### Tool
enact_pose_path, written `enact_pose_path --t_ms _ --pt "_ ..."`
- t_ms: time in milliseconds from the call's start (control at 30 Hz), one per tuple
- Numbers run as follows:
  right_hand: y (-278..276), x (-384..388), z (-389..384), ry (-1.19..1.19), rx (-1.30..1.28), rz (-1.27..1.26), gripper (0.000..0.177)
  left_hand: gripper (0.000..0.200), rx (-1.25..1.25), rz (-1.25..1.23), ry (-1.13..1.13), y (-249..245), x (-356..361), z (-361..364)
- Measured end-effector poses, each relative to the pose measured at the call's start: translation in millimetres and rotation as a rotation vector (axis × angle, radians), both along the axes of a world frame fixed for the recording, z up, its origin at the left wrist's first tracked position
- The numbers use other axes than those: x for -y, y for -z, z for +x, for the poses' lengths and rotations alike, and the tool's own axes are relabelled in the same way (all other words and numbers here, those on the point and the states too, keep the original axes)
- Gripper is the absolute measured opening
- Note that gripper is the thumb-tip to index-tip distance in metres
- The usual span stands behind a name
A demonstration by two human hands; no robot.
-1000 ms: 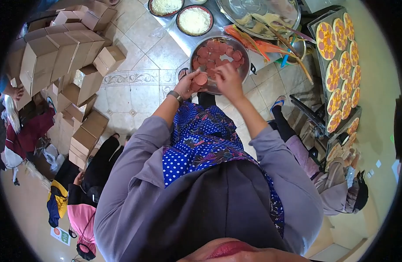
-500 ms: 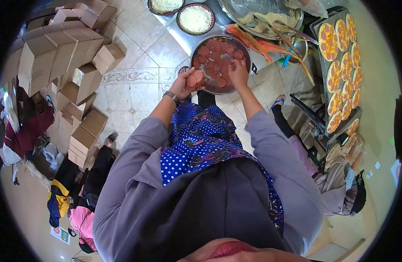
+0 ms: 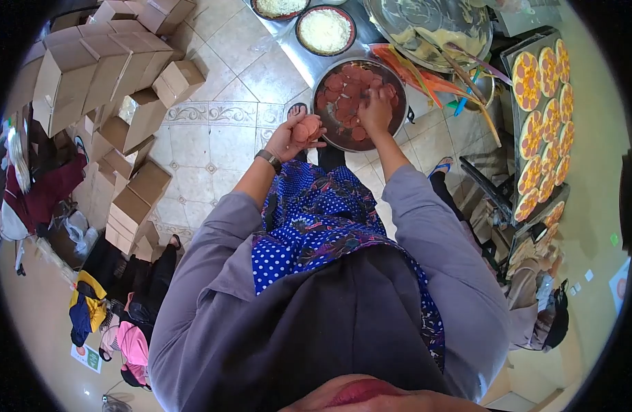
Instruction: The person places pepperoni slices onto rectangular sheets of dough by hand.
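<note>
Several round reddish meat slices (image 3: 305,128) lie in my left hand (image 3: 288,138), whose fingers curl around them just left of a round metal pan. More slices are spread over the bottom of this pan (image 3: 348,146). My right hand (image 3: 376,111) is inside the pan, over the slices at its right part, fingers pointing down. Its fingertips are partly hidden, so I cannot make out whether a slice is between them.
Bowls of white shreds (image 3: 325,31) and a large smeared metal basin (image 3: 433,31) stand beyond the pan. Topped rounds fill a tray (image 3: 512,62) at right. Cardboard boxes (image 3: 69,82) are stacked at left. Other people sit at both sides, one in pink (image 3: 134,343).
The view has shifted, so the pan and bowls appear farther right. My right hand has moved a little deeper over the slices. My left hand still holds its slices.
</note>
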State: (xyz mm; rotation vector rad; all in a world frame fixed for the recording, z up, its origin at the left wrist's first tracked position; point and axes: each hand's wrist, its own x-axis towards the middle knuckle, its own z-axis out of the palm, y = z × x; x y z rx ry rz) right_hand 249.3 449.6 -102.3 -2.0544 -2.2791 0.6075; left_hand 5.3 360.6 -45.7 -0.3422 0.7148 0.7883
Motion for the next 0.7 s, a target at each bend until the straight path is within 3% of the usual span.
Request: enact_pose_path --t_ms 67,100,167,267,400,500,567,700 --pt "3 -6 -11 0.183 -0.145 -0.142 0.047 0.044 0.007 0.003 -0.011 -1 3 -1" --pt "1 -7 -19 0.182 -0.144 -0.143 0.047 0.045 -0.031 -0.018 -0.004 -7 3 -1" --pt "-2 -12 -40 0.544 -0.054 -0.212 0.056 0.045 -0.071 -0.037 0.002 -9 2 -2" --pt "8 -9 -55 0.698 -0.105 -0.215 0.057 0.047 -0.065 -0.034 0.034 -2 8 -4" --pt "10 -8 -61 0.604 -0.127 -0.198 0.055 0.048 -0.035 -0.042 0.028 1 13 -5" --pt "-5 -12 -69 0.784 -0.237 -0.175 0.055 0.048 -0.051 -0.042 0.033 -3 13 -7" --pt "-1 -14 -71 0.903 -0.15 -0.161 0.057 0.049 -0.051 -0.035 0.038 -5 13 -8" --pt "14 -6 -79 0.878 0.023 -0.051 0.055 0.05 -0.054 -0.056 0.05 -2 16 -8"
